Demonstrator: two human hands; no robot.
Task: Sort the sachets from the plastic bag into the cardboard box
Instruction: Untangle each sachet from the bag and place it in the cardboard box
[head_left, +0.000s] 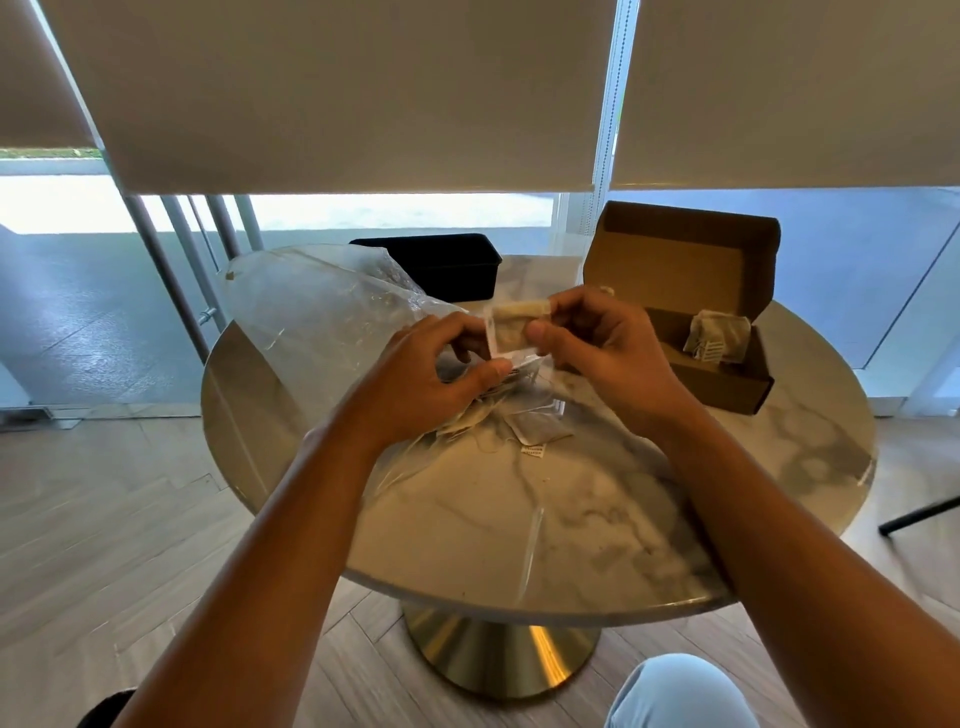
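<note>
Between left hand (441, 358) and right hand (597, 348) — pinched — one sachet (514, 325).

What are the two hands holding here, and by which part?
Both hold one sachet above the plastic bag: left hand pinches its left edge, right hand its right edge.

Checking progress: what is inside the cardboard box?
A few sachets with tags stand in the cardboard box. Its front wall hides the bottom, so the count is unclear.
</note>
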